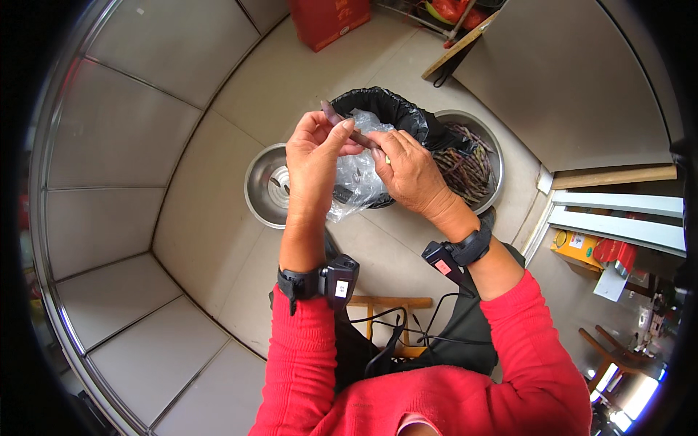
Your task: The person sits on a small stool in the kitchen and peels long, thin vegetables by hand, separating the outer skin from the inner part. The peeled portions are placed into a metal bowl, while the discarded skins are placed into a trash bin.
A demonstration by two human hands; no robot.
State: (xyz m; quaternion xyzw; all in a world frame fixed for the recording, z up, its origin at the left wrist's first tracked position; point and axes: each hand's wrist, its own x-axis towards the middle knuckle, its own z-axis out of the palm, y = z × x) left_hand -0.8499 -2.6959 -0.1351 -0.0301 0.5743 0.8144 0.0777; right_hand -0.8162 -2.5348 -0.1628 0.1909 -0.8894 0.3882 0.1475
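A purple bean pod (361, 139) is held between my two hands above a bin lined with a black plastic bag (376, 98). My left hand (319, 144) pinches the pod near its upper end, and my right hand (406, 163) grips its lower end, where a pale green bit shows by the thumb. Clear plastic film (357, 180) lies over the bin under my hands. To the left, a steel bowl (256, 188) holds a few small dark pieces, partly hidden by my left wrist. At the right, a larger steel basin (497, 163) holds many purplish pods (463, 169).
A red paper bag (330, 24) stands on the tiled floor ahead. A large grey panel (567, 87) rises at the upper right. Tiled cabinet fronts (120, 136) curve along the left. Black cables (403, 321) hang between my legs, over a wooden stool (390, 301).
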